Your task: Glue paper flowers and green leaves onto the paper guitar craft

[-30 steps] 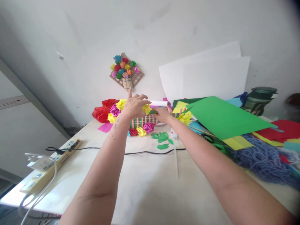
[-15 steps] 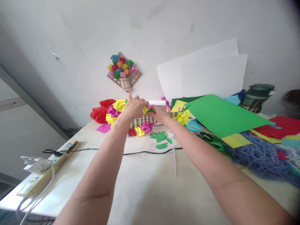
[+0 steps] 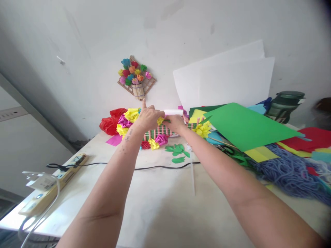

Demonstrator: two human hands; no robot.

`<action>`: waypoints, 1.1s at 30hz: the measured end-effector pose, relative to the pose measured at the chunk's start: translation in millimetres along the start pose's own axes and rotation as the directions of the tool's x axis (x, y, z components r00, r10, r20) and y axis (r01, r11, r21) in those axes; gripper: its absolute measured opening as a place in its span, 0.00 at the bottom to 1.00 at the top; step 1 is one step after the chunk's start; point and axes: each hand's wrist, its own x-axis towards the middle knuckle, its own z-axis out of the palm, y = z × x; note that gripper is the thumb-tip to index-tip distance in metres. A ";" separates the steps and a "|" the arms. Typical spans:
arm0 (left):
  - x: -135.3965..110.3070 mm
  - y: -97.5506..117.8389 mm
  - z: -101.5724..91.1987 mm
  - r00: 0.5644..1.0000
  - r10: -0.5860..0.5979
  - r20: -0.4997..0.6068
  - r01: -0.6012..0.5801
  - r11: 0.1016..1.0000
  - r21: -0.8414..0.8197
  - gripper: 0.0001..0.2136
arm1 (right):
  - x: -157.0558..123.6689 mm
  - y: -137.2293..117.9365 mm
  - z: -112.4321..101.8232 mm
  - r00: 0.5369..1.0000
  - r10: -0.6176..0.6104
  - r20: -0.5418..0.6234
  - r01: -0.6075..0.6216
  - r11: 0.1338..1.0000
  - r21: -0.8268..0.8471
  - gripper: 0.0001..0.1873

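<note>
Evidently right hand pinches green leaf; left hand, grip unclear; power strip at edge of table.

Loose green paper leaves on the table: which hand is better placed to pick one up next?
Probably the right hand: the green paper leaves lie nearer it, while the left hand is farther off, beside a crumpled yellow paper flower. The right seems to hold another green leaf, so may need freeing first.
</note>
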 end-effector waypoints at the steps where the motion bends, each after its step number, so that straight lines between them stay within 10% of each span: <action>1: -0.1 0.4 -0.9 1.000 0.009 0.010 -0.010 1.000 0.021 0.11 | 0.1 0.1 0.3 1.000 0.001 0.000 -0.001 1.000 0.001 0.15; 12: -2.7 8.3 -11.1 0.990 0.071 0.118 -0.118 0.880 0.461 0.17 | 0.0 -2.1 -0.2 1.000 0.029 -0.002 -0.029 0.999 0.036 0.14; 33: -3.9 5.0 -7.4 0.989 0.093 0.114 -0.139 0.853 0.503 0.15 | 7.6 -9.8 -12.5 0.998 0.000 0.063 0.007 0.994 -0.109 0.12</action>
